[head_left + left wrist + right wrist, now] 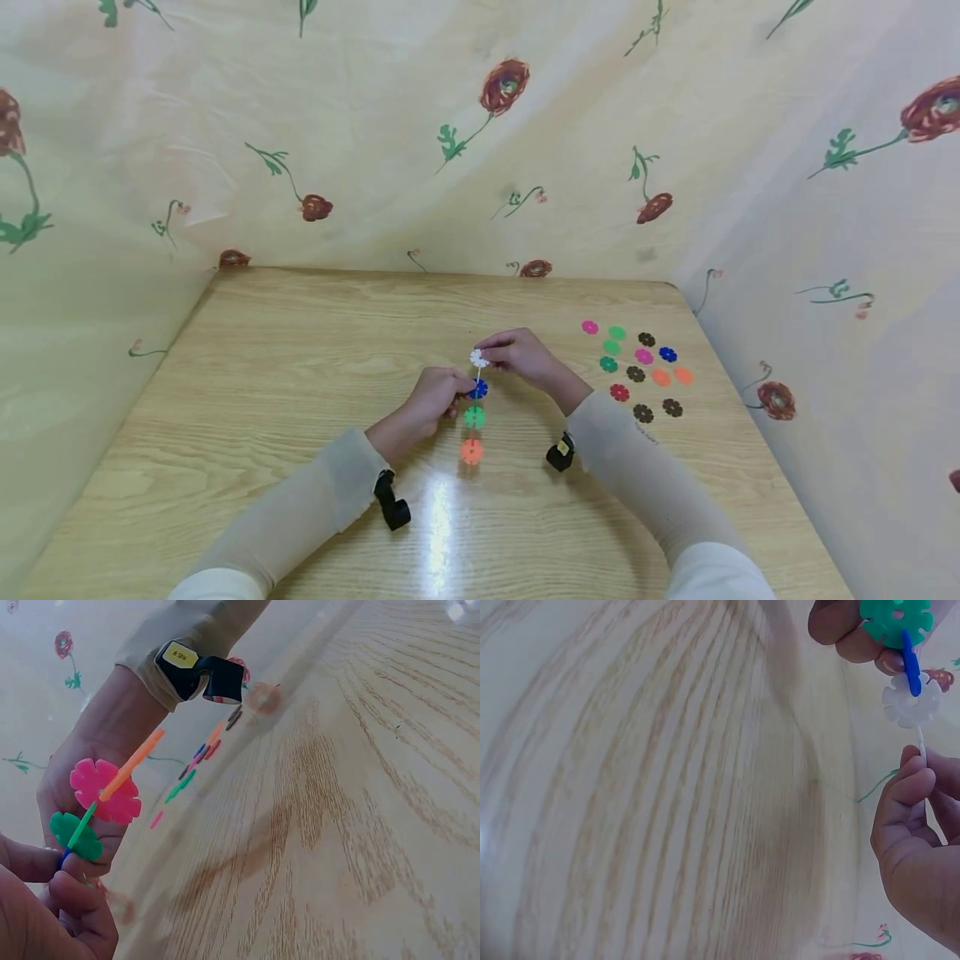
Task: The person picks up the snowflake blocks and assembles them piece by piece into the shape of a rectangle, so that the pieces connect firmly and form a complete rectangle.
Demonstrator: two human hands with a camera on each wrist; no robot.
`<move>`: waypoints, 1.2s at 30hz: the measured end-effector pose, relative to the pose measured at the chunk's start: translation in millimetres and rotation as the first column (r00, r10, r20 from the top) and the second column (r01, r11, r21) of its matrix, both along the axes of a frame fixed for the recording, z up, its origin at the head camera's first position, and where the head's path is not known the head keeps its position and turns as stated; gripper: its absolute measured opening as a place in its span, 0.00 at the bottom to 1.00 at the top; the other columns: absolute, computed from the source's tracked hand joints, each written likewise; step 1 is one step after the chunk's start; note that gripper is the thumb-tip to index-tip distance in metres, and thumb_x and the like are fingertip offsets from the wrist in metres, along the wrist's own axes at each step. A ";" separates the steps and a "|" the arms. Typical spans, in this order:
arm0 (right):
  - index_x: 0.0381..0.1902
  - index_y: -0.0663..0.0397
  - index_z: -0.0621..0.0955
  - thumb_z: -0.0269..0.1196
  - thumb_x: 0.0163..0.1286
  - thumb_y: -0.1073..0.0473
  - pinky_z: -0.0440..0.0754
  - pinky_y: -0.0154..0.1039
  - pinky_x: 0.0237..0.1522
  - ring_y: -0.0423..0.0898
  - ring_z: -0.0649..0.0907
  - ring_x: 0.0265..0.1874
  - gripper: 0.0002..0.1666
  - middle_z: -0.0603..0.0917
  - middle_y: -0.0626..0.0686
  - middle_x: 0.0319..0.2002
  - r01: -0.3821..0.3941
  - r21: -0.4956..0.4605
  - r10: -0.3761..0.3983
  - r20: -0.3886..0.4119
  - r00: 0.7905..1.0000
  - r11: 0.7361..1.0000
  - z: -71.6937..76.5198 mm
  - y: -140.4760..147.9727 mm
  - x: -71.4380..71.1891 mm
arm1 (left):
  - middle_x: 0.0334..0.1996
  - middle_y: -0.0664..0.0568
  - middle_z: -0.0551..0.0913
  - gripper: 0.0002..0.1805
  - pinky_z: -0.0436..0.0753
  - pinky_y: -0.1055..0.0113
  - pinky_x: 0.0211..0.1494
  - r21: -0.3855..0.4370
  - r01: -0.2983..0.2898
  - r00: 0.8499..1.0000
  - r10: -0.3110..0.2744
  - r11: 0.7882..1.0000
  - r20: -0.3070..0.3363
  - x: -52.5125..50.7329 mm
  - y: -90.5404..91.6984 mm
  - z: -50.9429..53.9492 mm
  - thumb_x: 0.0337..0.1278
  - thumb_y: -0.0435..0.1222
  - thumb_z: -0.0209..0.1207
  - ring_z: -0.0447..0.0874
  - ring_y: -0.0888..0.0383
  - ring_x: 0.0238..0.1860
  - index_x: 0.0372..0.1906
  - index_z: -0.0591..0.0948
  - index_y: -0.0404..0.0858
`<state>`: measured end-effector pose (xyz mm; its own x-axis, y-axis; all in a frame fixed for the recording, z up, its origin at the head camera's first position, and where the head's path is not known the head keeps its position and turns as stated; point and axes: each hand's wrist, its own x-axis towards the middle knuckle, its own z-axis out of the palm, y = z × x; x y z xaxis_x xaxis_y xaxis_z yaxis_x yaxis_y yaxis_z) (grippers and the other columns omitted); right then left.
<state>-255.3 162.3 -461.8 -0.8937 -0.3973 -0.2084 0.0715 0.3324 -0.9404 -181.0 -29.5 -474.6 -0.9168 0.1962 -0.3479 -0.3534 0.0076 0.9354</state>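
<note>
A chain of slotted flower-shaped discs is held above the table, each disc set crosswise to its neighbour. My left hand (435, 393) pinches the blue disc (480, 389) near the chain's far end. Below it hang a light green disc (474, 417) and an orange disc (471, 451). Between these, a green disc (75, 834) and a pink disc (124, 802) face the left wrist view. At the top, my right hand (521, 357) pinches a white disc (477, 357) between thumb and fingers. Another white disc (909, 705) joins it to the blue one.
Loose flower discs lie on the table's right: several brown ones (636, 374), pink (590, 327), green (608, 364), red (619, 392), blue (668, 354) and orange (683, 376). Flowered cloth (375, 125) walls the wooden table (300, 333) at the back and sides.
</note>
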 end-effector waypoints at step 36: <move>0.52 0.73 0.83 0.62 0.72 0.68 0.83 0.33 0.35 0.44 0.81 0.31 0.14 0.86 0.54 0.36 0.043 -0.062 -0.037 0.090 0.995 0.997 -6.1 -6.4 6.6 | 0.25 0.50 0.83 0.07 0.67 0.71 0.18 -0.135 -0.095 0.995 0.093 0.986 -0.027 2.6 6.6 -5.4 0.61 0.31 0.61 0.66 0.60 0.16 0.29 0.85 0.33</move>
